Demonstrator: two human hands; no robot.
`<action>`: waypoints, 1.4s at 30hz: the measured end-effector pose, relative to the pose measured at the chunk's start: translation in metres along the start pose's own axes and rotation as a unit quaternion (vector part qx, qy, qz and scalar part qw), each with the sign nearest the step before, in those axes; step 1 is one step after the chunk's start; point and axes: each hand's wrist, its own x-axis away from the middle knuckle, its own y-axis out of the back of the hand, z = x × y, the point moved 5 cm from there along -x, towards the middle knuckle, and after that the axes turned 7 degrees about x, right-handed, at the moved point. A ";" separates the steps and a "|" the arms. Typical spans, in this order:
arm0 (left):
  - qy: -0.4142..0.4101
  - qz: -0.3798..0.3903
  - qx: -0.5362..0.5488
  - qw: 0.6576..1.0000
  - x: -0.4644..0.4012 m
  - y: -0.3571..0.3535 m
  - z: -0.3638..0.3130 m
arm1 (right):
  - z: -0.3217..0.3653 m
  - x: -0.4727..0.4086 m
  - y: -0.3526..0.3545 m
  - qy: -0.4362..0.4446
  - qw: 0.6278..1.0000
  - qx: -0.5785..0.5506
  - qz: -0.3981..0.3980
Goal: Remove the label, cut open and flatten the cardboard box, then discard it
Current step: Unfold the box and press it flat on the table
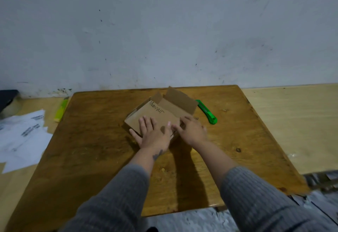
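A small brown cardboard box with handwriting on its top panel lies on the wooden table, its far flaps standing open. My left hand lies flat with spread fingers on the box's near left part. My right hand rests on the box's near right corner, fingers spread over the edge. A green utility knife lies on the table just right of the box, apart from both hands.
A yellow-green object lies off the table's far left corner. White printed papers are scattered on the floor at left. A wall stands right behind the table. Light wood floor extends to the right.
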 end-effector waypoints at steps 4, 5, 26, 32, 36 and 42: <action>-0.090 -0.025 -0.122 0.988 -0.011 0.020 0.034 | -0.004 -0.011 -0.010 -0.010 0.998 -0.057 0.028; -0.101 -0.015 -0.141 0.985 -0.014 0.024 0.042 | -0.004 -0.015 -0.010 -0.015 0.997 -0.066 0.025; -0.235 -0.136 -0.204 0.940 -0.040 0.088 -0.001 | 0.012 -0.030 0.062 0.041 0.967 -0.244 -0.064; -0.218 -0.169 -0.207 0.939 -0.008 0.081 0.000 | 0.012 0.007 0.066 0.032 0.942 -0.325 -0.078; -0.190 -0.164 -0.194 0.948 0.017 0.067 0.013 | 0.017 0.024 0.053 0.010 0.969 -0.246 -0.018; -0.165 -0.194 -0.184 0.949 0.059 0.058 0.023 | 0.016 0.042 0.035 -0.076 0.955 -0.281 -0.053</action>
